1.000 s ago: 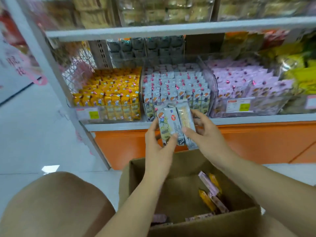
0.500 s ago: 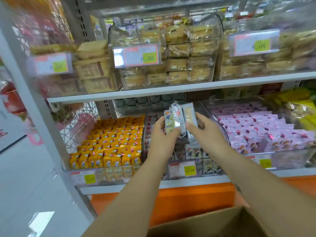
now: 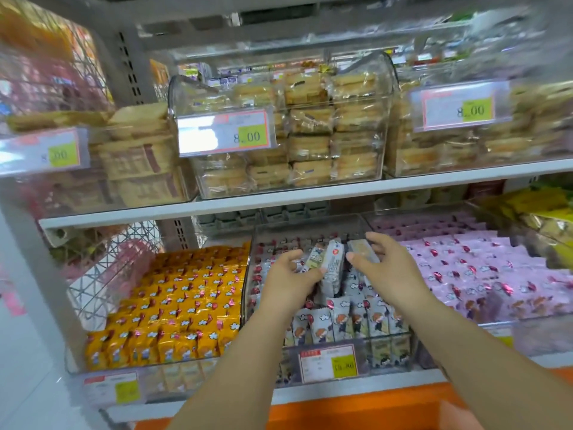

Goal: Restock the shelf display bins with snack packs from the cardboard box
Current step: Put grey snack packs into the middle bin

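Grey-white packs [image 3: 330, 268], a small upright bunch, held between both hands above the middle bin [image 3: 389, 355] at the centre of the lower shelf [image 3: 356, 389]. Left hand [image 3: 290, 276]: thumb and fingers curled round the bunch from its left side. Right hand [image 3: 392, 271]: thumb and forefinger pinch one pack at the bunch's right side, the other fingers half spread. Middle bin: clear plastic, filled with rows of like grey-white packs standing on end, with a price tag [image 3: 328, 363] on its front wall. Orange packs [image 3: 173, 305]: close rows in a clear bin just beside the middle one, toward the shelf's left end. Pink packs [image 3: 483, 271]: close rows in a clear bin on the other side, toward the right end. Upper shelf [image 3: 279, 198]: clear bins of pale wrapped cakes [image 3: 310, 135], front tags reading 8.00. Orange panel [image 3: 356, 411]: under the lower shelf's front edge.
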`<act>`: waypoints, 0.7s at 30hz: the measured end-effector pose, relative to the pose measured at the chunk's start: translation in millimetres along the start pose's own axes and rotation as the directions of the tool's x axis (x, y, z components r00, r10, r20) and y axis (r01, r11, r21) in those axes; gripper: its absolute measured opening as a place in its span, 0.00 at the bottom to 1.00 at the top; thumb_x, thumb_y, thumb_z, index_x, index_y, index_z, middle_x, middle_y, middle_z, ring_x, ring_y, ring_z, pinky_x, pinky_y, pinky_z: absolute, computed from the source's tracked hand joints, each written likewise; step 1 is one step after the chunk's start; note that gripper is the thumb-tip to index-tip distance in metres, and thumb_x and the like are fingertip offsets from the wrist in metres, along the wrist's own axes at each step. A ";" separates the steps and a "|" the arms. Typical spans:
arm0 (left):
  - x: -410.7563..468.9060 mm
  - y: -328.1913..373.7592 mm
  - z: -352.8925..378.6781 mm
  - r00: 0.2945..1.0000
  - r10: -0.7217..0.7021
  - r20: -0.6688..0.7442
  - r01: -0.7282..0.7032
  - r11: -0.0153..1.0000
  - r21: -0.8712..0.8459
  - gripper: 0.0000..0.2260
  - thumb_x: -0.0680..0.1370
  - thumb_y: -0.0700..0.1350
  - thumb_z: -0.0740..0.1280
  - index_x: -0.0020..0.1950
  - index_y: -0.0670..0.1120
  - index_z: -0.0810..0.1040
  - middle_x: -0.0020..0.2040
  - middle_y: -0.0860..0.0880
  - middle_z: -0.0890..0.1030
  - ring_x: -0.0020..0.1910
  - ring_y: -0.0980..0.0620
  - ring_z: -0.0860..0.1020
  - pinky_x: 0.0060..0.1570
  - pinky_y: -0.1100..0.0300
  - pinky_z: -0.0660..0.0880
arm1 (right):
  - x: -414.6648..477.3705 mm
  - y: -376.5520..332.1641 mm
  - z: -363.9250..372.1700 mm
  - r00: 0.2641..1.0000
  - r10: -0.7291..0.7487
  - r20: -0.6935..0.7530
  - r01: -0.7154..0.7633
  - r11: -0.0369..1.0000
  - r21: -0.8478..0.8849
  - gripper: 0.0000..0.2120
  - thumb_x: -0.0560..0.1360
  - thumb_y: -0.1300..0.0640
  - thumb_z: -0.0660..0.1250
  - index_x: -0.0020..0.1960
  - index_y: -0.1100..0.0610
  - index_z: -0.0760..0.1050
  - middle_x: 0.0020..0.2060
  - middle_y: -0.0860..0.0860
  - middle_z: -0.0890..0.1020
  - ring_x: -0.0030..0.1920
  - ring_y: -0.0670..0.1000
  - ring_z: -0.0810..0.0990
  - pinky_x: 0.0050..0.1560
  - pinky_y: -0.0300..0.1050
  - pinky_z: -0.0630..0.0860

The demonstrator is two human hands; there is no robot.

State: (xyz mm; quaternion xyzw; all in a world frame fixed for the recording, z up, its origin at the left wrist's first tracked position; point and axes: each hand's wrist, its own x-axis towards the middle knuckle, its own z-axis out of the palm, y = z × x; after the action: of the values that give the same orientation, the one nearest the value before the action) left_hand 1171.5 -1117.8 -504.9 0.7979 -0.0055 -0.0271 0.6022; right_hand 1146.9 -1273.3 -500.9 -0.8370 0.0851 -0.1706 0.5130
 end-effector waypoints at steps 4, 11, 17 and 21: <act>0.0 1.5 -2.4 0.995 -0.056 0.076 0.057 0.998 -0.010 0.31 0.73 0.50 0.73 0.73 0.51 0.64 0.72 0.45 0.67 0.63 0.45 0.73 0.62 0.49 0.72 | -2.3 0.0 1.7 0.987 -0.085 0.136 0.104 0.985 -0.140 0.28 0.72 0.52 0.73 0.69 0.52 0.69 0.68 0.50 0.70 0.67 0.50 0.69 0.58 0.39 0.64; 0.5 2.0 1.5 0.991 -0.051 0.127 0.059 0.997 -0.058 0.29 0.74 0.49 0.72 0.72 0.52 0.65 0.69 0.45 0.67 0.57 0.50 0.71 0.65 0.47 0.70 | -3.0 0.0 0.8 0.955 -0.172 0.243 0.252 0.900 -0.354 0.27 0.73 0.47 0.70 0.70 0.45 0.68 0.71 0.48 0.65 0.72 0.51 0.60 0.71 0.50 0.61; 6.6 -3.4 -3.0 0.986 -0.117 0.116 0.124 0.991 -0.056 0.24 0.77 0.44 0.70 0.71 0.51 0.66 0.53 0.49 0.73 0.47 0.51 0.77 0.59 0.51 0.76 | -1.7 3.0 -4.6 0.954 -0.226 0.195 0.298 0.765 -0.571 0.17 0.80 0.54 0.59 0.64 0.36 0.71 0.65 0.43 0.72 0.67 0.50 0.62 0.67 0.49 0.59; 9.0 -4.6 -6.3 0.979 -0.163 0.124 0.184 0.967 -0.178 0.27 0.76 0.41 0.71 0.73 0.50 0.65 0.58 0.44 0.75 0.51 0.47 0.78 0.57 0.52 0.77 | -5.2 -3.0 0.2 0.968 -0.193 0.157 0.248 0.798 -0.549 0.14 0.79 0.41 0.55 0.63 0.39 0.70 0.59 0.44 0.76 0.66 0.51 0.65 0.68 0.50 0.57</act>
State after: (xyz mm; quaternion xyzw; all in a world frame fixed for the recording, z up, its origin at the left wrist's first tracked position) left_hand 1180.7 -1110.8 -507.9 0.7319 0.0343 -0.1236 0.6692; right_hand 1142.1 -1270.2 -499.3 -0.9621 0.0095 -0.1571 0.2227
